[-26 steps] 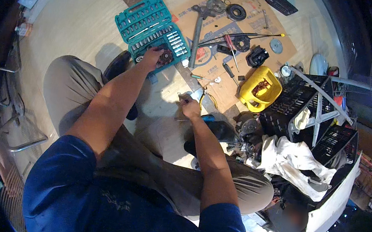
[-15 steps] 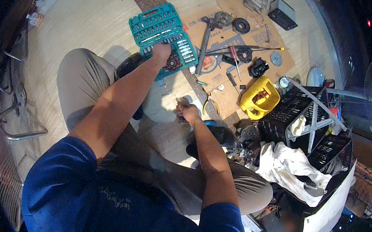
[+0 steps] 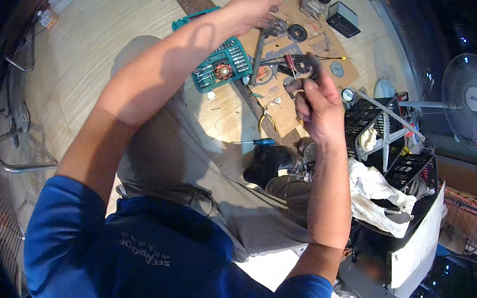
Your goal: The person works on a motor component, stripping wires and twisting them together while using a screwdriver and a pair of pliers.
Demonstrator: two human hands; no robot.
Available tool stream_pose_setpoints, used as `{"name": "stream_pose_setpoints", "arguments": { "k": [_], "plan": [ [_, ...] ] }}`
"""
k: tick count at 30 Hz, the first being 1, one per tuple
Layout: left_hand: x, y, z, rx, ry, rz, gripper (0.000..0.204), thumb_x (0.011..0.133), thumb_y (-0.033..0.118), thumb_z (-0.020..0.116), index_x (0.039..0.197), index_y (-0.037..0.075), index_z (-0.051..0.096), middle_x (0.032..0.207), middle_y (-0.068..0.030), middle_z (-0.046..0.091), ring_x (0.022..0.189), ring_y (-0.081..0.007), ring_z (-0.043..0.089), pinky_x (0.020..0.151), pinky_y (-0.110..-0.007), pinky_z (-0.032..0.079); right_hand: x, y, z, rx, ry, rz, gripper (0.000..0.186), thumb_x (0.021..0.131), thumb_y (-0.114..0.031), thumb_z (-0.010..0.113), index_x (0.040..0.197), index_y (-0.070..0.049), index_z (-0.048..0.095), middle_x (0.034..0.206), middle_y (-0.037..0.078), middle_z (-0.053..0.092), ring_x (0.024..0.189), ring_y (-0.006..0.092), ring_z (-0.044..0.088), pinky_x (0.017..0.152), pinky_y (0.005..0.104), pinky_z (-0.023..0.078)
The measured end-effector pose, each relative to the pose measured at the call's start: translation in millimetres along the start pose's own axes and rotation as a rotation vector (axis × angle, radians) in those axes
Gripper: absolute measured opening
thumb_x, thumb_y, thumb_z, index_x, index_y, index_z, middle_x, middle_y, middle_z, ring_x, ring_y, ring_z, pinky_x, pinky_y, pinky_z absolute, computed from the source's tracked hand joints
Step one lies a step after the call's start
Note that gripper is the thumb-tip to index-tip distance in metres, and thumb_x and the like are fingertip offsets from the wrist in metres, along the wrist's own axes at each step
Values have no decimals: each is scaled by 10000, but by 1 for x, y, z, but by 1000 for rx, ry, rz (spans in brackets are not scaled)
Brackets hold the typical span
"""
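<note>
Left hand [image 3: 253, 10] and right hand [image 3: 322, 110] have moved away from the socket set [image 3: 238, 62], grip impossible to tell

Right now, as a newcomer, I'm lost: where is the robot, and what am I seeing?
There is no robot here, just a person's two bare hands. The view comes from a wide camera worn on the person's head, looking down, so edges look bent.

The left hand is by a round metal part; the right hand appears near a red-handled screwdriver. Its fingers are blurred, and I cannot tell what either hand holds.

On the floor lie an open green socket case with a reddish round part in it, flattened cardboard bearing a black ring, yellow-handled pliers and a blue-handled screwdriver.
</note>
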State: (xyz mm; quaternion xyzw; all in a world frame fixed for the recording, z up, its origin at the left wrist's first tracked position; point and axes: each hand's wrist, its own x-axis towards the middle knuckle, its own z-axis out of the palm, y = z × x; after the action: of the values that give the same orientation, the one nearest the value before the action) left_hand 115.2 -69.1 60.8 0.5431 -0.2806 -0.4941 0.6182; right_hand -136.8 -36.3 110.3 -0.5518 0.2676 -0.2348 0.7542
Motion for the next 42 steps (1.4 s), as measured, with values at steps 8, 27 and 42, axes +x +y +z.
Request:
{"name": "stream_pose_setpoints", "arguments": {
  "k": [8,27,42],
  "plan": [
    [-68,-32,21,-186,-276,-431,395,984,254,459,1226,-57,478,1115,-258,607,991,-341,640,816,-426,544,-19,39,-10,22,38,-77,614,962,-204,501,1472,-63,189,801,103,634,470,39,359,429,176,278],
    [-46,-45,16,-343,-565,-259,361,975,304,486,1203,28,534,1043,-105,644,1001,-208,627,812,-320,499,32,54,-20,15,-61,133,211,968,-174,504,1088,-14,573,685,-22,538,521,33,388,465,184,292],
    [-34,-30,25,-485,-168,-137,145,955,184,523,937,48,570,705,-49,548,626,-193,536,589,-350,489,44,66,-18,25,70,256,165,966,-163,509,983,-36,613,632,-69,461,525,25,373,472,187,285]
  ]
}}
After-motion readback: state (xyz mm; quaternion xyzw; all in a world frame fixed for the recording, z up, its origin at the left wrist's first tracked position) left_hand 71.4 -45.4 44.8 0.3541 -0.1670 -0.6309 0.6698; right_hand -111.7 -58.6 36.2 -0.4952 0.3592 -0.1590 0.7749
